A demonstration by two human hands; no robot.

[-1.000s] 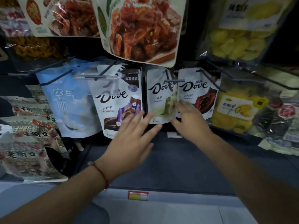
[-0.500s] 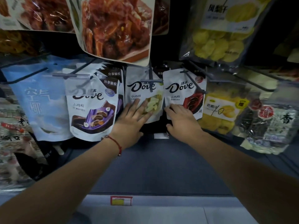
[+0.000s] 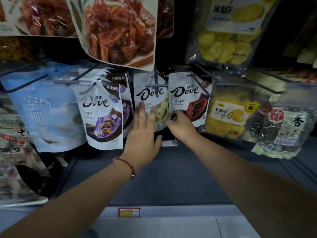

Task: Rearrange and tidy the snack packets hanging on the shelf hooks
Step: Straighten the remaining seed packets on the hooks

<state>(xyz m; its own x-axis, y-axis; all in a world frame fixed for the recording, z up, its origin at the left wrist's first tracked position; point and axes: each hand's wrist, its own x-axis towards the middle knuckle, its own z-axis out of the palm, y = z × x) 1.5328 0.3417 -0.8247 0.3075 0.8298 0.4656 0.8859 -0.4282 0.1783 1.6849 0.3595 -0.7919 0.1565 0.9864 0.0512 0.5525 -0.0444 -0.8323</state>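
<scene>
Three white Dove chocolate packets hang side by side on black wire hooks [image 3: 156, 85]. The left one, the purple Dove packet [image 3: 103, 114], has more packets behind it. My left hand [image 3: 144, 134] lies flat with straight fingers on the middle Dove packet [image 3: 149, 93], which shows pale green pieces. My right hand [image 3: 181, 126] pinches the lower left corner of the red Dove packet [image 3: 187, 93], thumb in front and fingers tucked behind it. A red string bracelet is on my left wrist.
A light blue packet [image 3: 46, 114] hangs at the left, a yellow mango packet [image 3: 228, 115] and a dark seed packet [image 3: 281, 127] at the right. Above hang a meat snack packet [image 3: 120, 31] and a dried pineapple packet [image 3: 223, 40]. A price label [image 3: 129, 212] marks the shelf edge.
Both hands rose from below onto the packets. My left hand slid up flat on the middle packet, and my right hand took hold of the red packet's corner.
</scene>
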